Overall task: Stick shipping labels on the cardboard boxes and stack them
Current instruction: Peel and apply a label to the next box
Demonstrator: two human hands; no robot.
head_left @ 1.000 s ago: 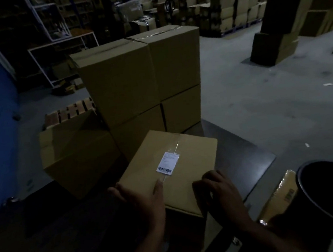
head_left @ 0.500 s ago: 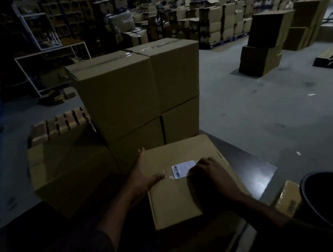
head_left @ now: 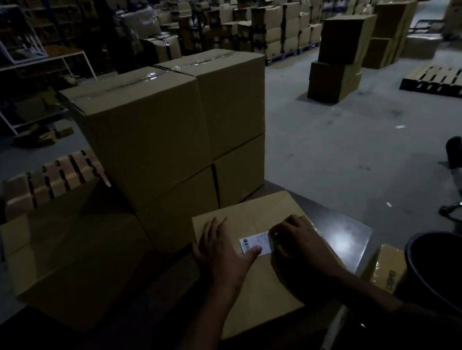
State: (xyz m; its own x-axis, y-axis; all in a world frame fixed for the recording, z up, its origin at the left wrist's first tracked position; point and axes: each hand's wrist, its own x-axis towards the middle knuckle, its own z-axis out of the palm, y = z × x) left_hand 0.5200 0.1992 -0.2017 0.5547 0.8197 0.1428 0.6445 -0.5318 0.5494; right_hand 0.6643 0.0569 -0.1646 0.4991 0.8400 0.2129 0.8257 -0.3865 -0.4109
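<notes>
While the left hand (head_left: 221,254) lies flat, fingers spread, thumb pinning the shipping label (head_left: 255,243) at lower centre, the right hand (head_left: 296,240) presses its edge with curled fingers, likely smoothing it onto the cardboard box (head_left: 265,293). Behind, the stack (head_left: 179,129) waits on the counter (head_left: 341,234).

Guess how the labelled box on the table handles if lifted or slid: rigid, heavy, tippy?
The box is probably rigid: its top stays flat under both hands. It looks low and wide, so it is unlikely to tip. It may slide easily, since the table looks glossy. Weight can't be told.
</notes>
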